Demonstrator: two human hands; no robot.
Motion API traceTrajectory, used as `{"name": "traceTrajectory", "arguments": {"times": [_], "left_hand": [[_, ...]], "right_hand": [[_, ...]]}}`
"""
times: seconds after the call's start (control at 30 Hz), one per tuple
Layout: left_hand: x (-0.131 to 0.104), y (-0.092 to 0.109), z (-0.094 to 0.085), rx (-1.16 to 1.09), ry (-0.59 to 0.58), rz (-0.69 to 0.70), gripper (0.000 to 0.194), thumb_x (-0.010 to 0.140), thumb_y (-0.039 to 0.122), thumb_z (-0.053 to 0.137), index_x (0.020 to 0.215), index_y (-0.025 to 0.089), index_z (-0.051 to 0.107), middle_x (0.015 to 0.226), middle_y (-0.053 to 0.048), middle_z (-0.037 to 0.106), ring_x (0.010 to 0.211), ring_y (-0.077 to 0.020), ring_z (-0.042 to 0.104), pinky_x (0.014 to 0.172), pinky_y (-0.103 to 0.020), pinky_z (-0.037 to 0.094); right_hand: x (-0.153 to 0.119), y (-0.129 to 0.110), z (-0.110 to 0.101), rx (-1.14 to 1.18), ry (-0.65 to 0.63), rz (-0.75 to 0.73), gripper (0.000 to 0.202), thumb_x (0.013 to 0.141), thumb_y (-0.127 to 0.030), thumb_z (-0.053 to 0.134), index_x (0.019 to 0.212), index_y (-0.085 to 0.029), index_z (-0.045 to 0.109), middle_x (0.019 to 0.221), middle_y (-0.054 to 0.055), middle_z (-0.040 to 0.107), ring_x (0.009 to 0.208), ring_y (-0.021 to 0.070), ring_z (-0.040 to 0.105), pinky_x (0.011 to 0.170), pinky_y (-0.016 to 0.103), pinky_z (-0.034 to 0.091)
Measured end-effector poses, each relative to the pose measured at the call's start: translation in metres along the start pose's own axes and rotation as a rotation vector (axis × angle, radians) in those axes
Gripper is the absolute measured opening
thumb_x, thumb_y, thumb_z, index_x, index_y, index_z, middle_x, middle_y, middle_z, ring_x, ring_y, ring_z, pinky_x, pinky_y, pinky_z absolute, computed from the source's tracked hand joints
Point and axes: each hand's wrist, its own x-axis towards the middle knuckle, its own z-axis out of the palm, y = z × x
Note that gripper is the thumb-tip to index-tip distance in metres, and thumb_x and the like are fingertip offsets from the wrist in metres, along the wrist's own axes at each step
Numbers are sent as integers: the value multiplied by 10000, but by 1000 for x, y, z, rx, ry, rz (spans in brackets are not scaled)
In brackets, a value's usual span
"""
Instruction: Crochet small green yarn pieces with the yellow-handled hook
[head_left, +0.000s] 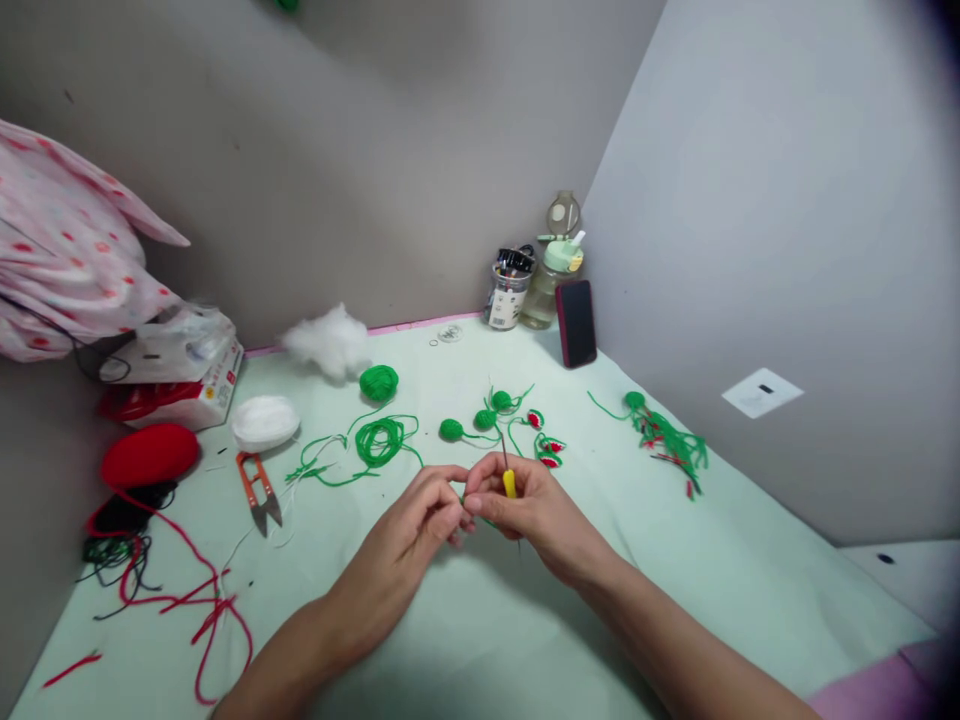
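My left hand (429,510) is at the middle of the table, its thumb and fingers pinched on a small bit of green yarn that is mostly hidden. Touching it, my right hand (517,500) pinches at the same spot and also holds a yellow-handled crochet hook (509,483) between its fingers, the thin metal pointing up. Just beyond the hands lie small green crocheted balls (451,430) with yarn tails and small red-and-green watermelon-like pieces (550,462). A loose green yarn coil (379,442) lies beyond my left hand, with a green yarn ball (379,383) behind it.
Orange snips (259,492), white yarn (265,422) and red yarn (150,455) are on the left. White stuffing (330,342), a pen cup (505,295), a bottle (541,295) and a phone (576,323) stand behind. Green-red yarn scraps (675,445) lie right.
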Motion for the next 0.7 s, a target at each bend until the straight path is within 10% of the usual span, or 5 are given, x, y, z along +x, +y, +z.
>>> {"name": "traceTrajectory", "arguments": {"times": [0.2,0.47,0.7], "left_hand": [[0,-2,0,-40,50,-55,311,1033,465,566,821,242,612,822,-5,618,822,-206,565,798,-313,433],[3,-3,3,-624,203,-225,283,774,411,917,787,194,735,799,-5,712,838,-164,630,860,-272,490],[2,-5,4,-597,371,-185,247,822,414,878,802,208,743,860,-1,723,912,-169,634,947,-291,480]], "right_hand": [[2,0,-2,45,-6,28,396,657,-398,955,832,-187,669,691,-20,710,510,59,318,488,250,176],[2,-1,-2,12,-11,18,406,717,-519,905,829,-180,712,591,-76,525,511,64,281,513,260,213],[-10,-14,-18,-209,177,-269,597,982,-706,546,766,-206,790,824,64,683,790,191,597,771,342,475]]}}
